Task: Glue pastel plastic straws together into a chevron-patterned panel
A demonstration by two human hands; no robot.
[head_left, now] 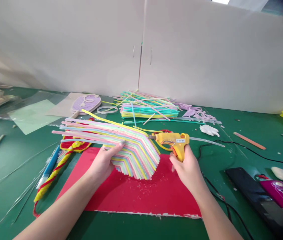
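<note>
My left hand (108, 160) grips a fan-shaped panel of pastel pipe cleaners (131, 146), thumb on top and fingers hidden beneath. The stems lie side by side, bend near the right end, and stick out loose to the left. In my right hand (187, 166) is a yellow hot glue gun (173, 140), its nozzle pointing left at the panel's upper right edge. I cannot tell whether the tip touches the stems. A clear glue stick (207, 141) juts from the gun's back. Below both hands lies a red sheet (141, 196) scattered with pale bits.
A pile of pipe cleaners (148, 108) lies behind the panel. A red and yellow braided piece (54, 176) and a blue pen (50, 163) are at left. To the right lie a black phone (256, 196), a purple device (278, 193) and a black cord (213, 191).
</note>
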